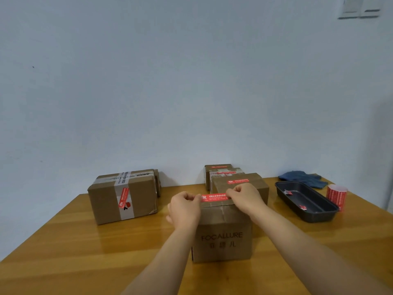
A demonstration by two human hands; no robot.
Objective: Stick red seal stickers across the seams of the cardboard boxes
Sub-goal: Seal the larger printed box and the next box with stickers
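A cardboard box printed FOCALLURE stands in front of me on the wooden table. A red seal sticker is stretched level just over the box's top. My left hand pinches its left end and my right hand pinches its right end. Whether the sticker touches the box top, I cannot tell. Behind it stand three more boxes, each with a red sticker on top. At the left a taped box carries a red sticker on its front face.
A black tray with red sticker scraps lies at the right. Beside it stands a roll of red stickers. A dark blue cloth lies at the back right, near the wall.
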